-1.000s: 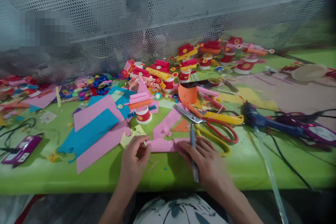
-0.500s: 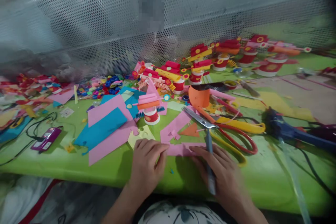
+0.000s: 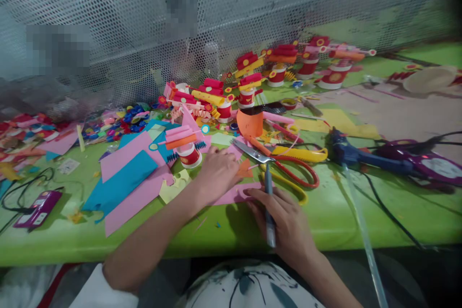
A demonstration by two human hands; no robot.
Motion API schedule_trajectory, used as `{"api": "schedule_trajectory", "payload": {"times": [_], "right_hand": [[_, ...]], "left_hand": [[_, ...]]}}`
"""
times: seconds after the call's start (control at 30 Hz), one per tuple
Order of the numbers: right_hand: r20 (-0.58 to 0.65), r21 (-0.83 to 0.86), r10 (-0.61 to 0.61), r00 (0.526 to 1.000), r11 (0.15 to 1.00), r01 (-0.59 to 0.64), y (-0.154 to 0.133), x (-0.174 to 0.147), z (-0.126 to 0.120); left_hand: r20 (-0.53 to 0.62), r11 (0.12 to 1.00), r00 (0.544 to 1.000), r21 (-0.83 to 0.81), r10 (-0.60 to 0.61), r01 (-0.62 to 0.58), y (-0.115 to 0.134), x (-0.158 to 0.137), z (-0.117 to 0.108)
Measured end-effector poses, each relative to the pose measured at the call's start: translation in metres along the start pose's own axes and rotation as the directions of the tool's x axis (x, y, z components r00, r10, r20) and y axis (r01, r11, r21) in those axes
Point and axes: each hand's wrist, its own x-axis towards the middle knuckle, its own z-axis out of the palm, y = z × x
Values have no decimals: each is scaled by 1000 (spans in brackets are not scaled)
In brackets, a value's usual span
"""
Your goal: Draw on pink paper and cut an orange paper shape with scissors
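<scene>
Mostly open room separates a flat pink paper strip (image 3: 235, 195) from the front edge of the green counter (image 3: 224, 243). The right hand (image 3: 287, 216) grasps a slim grey pen-like tool (image 3: 270, 224), fingertips touching the strip; what the left hand (image 3: 219, 175) holds, I cannot tell.

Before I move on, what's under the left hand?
A pink strip and an orange scrap show past the edges of the left hand; whatever lies beneath its palm and fingers is covered.
</scene>
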Motion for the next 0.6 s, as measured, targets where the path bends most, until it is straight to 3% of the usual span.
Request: {"api": "schedule_trajectory", "payload": {"times": [0.27, 0.37, 0.43, 0.5, 0.6], "right_hand": [[25, 3, 39, 999, 999, -39, -1, -1, 1], [18, -20, 39, 999, 999, -39, -1, 0, 2], [32, -79, 28, 999, 997, -25, -2, 1, 1], [97, -199, 24, 995, 980, -4, -3, 4, -2], [257, -415, 77, 963, 909, 38, -8, 12, -7]], "left_hand": [[-67, 990, 988, -9, 141, -142, -4, -5, 13], [-144, 988, 988, -129, 60, -79, -10, -8, 16], [-182, 954, 983, -298, -35, -21, -17, -9, 14], [-198, 846, 967, -533, -161, 32, -25, -10, 9], [-148, 505, 920, -861, -364, 61, -33, -11, 3]]}}
